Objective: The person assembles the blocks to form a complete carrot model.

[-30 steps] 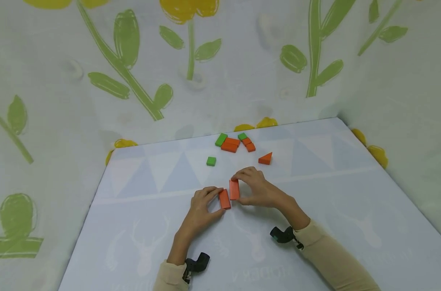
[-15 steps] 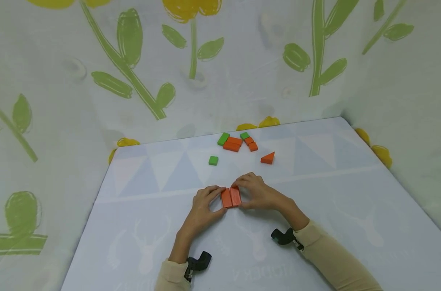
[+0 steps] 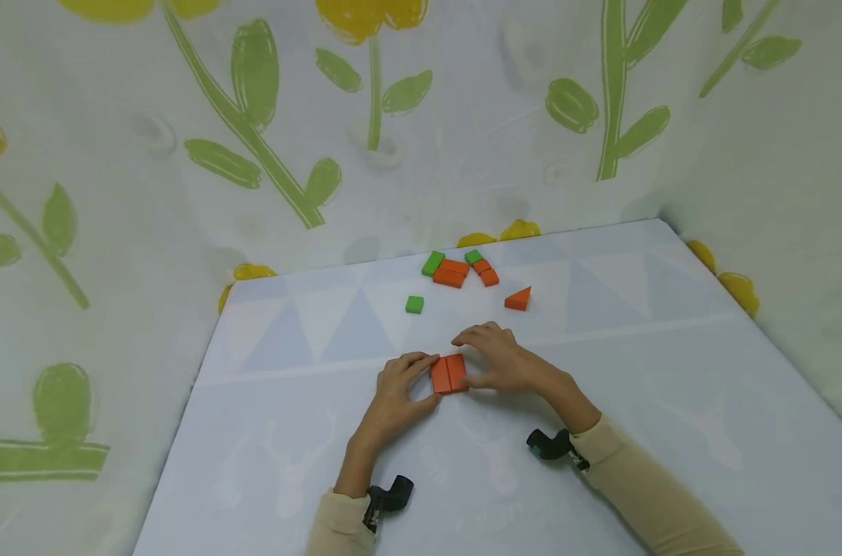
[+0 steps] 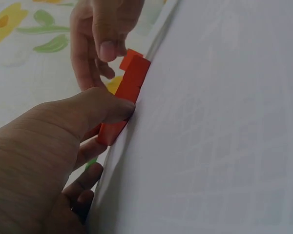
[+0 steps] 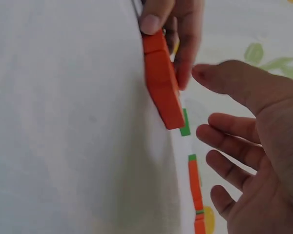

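Note:
Two orange rectangular blocks lie side by side on the table, long sides together. My left hand [image 3: 395,392] holds the left block [image 3: 440,377] at its two ends, thumb on the near end and fingers at the far end. The right block [image 3: 457,373] sits against it. My right hand [image 3: 505,363] is just right of that block, thumb and fingers spread apart. In the right wrist view a gap shows between the right hand [image 5: 271,131] and the orange block [image 5: 161,87].
Farther back on the table [image 3: 309,448] are a small green block [image 3: 414,304] and an orange triangular block [image 3: 519,300]. Behind them, orange blocks [image 3: 451,272] and green blocks [image 3: 432,263] form a loose group. A flower-patterned cloth [image 3: 448,177] rises at the table's far edge.
My right hand brought its orange block down and left against the other one, then loosened its fingers from it. The left hand keeps its hold. The whole view has shifted slightly.

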Tool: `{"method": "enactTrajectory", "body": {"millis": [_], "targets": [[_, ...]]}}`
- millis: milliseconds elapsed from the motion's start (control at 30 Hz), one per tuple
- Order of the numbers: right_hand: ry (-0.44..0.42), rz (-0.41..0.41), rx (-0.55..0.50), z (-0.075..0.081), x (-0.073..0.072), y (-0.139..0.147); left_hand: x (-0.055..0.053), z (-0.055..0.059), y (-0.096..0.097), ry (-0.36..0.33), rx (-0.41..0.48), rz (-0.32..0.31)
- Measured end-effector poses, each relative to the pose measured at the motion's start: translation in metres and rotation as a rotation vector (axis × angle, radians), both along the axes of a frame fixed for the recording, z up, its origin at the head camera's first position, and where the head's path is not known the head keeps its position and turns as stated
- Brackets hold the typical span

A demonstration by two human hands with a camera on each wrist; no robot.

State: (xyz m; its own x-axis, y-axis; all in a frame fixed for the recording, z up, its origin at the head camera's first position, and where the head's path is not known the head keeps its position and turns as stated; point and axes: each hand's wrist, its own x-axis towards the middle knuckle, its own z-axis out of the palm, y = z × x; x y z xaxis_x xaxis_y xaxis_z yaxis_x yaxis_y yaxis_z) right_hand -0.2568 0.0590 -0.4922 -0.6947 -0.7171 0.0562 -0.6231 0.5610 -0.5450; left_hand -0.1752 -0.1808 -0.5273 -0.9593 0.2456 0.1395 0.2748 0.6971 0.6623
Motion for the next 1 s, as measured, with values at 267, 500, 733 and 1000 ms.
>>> {"method": "enactTrajectory", "body": {"millis": [267, 500, 733, 1000], "targets": [[0.13, -0.115, -0.064, 0.018, -0.037, 0.003, -0.001, 0.001, -0.001, -0.026, -0.018, 0.024], [0.147, -0.229, 0.05, 0.019, -0.087, -0.007, 0.003, -0.004, -0.004, -0.038, -0.032, 0.022], [0.013, -0.257, 0.13, 0.011, -0.112, -0.019, 0.007, -0.007, -0.001, -0.035, 0.002, 0.015], [0.077, -0.211, 0.175, 0.011, -0.112, -0.028, 0.002, -0.001, 0.0, 0.035, -0.019, 0.018]]}}
